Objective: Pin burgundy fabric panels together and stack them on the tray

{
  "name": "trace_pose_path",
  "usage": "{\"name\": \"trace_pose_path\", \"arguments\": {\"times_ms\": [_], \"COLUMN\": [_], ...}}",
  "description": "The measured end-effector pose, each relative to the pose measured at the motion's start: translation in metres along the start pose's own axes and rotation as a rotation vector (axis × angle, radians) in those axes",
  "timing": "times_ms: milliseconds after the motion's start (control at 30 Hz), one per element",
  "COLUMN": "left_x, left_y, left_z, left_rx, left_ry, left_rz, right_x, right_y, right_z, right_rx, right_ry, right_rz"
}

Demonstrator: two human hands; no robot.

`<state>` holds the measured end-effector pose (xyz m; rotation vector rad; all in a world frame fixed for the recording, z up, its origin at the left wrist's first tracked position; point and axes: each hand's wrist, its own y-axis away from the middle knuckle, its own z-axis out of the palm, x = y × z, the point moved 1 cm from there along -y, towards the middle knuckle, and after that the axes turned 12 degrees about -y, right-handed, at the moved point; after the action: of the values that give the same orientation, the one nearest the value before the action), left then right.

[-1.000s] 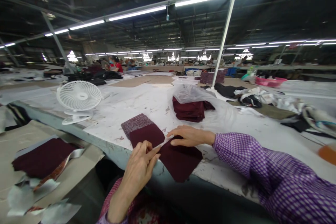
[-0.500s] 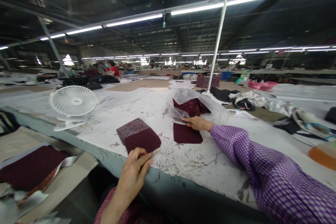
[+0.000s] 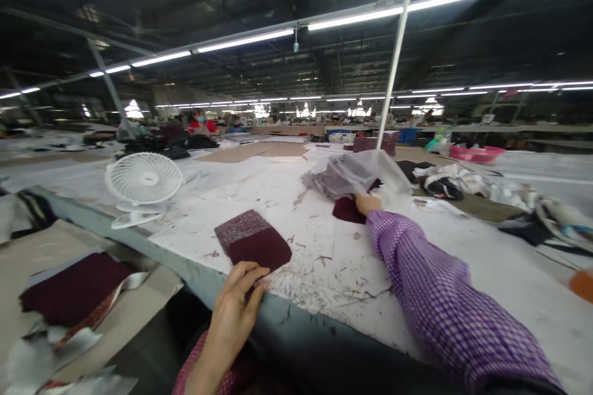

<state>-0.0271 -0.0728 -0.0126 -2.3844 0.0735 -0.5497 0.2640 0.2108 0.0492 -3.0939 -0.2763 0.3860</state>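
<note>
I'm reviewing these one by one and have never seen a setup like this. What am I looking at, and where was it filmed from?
There's no machine: these are a person's bare hands, and every picture comes from one camera worn on their head, looking forward and down. On the white-topped table stand a fan and, nearer, a dark red cloth beside a speckled patch. The left hand rests its fingers at the red cloth's near edge. The right hand reaches to a clear plastic bag; its fingertips are hidden, so its grip is unclear.
</note>
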Motion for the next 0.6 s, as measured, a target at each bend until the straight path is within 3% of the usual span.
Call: {"name": "trace_pose_path", "arguments": {"times_ms": [67, 133, 233, 367, 433, 533, 600], "left_x": [0.000, 0.001, 0.003, 0.008, 0.014, 0.020, 0.020], "left_y": [-0.001, -0.006, -0.017, -0.029, -0.033, -0.038, -0.040], "left_z": [-0.003, -0.003, -0.001, 0.004, 0.006, 0.009, 0.010], "left_rx": [0.080, 0.076, -0.038, -0.143, -0.178, -0.204, -0.193], "left_ry": [-0.049, -0.106, -0.181, -0.311, -0.381, -0.473, -0.457], "left_rz": [-0.026, -0.023, 0.010, 0.102, 0.152, 0.145, 0.043], "right_x": [0.012, 0.024, 0.039, 0.047, 0.046, 0.041, 0.037], "right_y": [0.006, 0.015, 0.039, 0.077, 0.086, 0.082, 0.075], "right_z": [-0.010, -0.024, -0.046, -0.066, -0.068, -0.058, -0.046], "right_rx": [-0.010, -0.077, -0.180, -0.379, -0.451, -0.491, -0.546], "right_ry": [-0.062, -0.141, -0.274, -0.760, -0.883, -0.769, -0.558], "right_rz": [0.039, 0.031, -0.038, -0.219, -0.256, -0.339, -0.423]}}
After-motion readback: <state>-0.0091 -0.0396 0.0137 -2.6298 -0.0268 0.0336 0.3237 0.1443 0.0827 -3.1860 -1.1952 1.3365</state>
